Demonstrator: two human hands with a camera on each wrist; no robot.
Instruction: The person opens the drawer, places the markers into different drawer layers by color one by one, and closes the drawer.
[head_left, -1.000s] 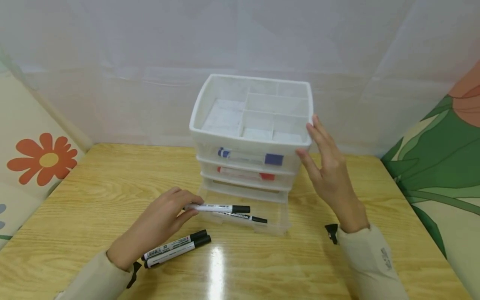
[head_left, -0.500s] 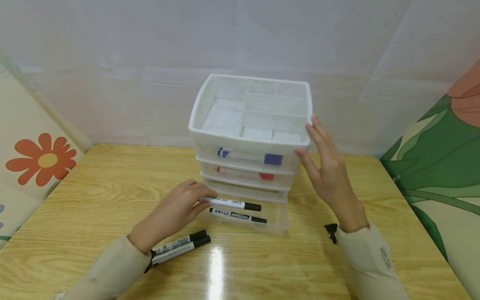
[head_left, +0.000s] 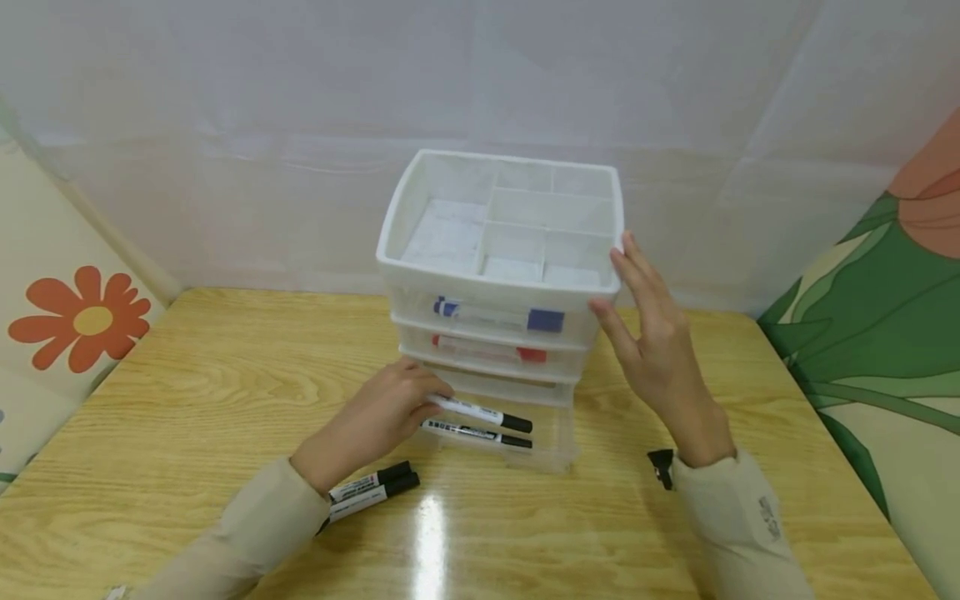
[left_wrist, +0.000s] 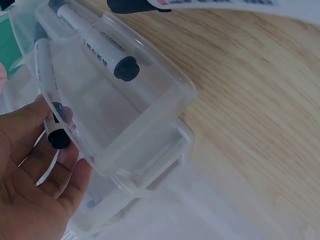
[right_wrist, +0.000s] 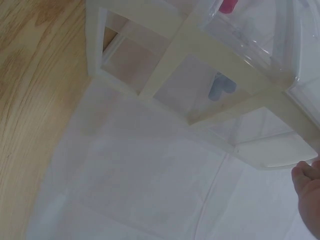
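Note:
My left hand pinches the rear end of a white marker with a black cap, holding it over the pulled-out clear bottom drawer. A second black-capped marker lies in that drawer, just in front of the held one. In the left wrist view, thumb and fingers sit around the end of the held marker at the drawer's side wall. My right hand touches the right rim of the white drawer unit, fingers extended; the right wrist view shows only some of its fingers.
Two more black-capped markers lie on the wooden table, partly behind the left sleeve. The upper drawers hold a blue marker and a red marker. A divided tray tops the unit; a white sheet hangs behind.
My left hand has moved right and slightly forward with the marker, bringing it further over the open drawer. The right hand has stayed at the unit's rim.

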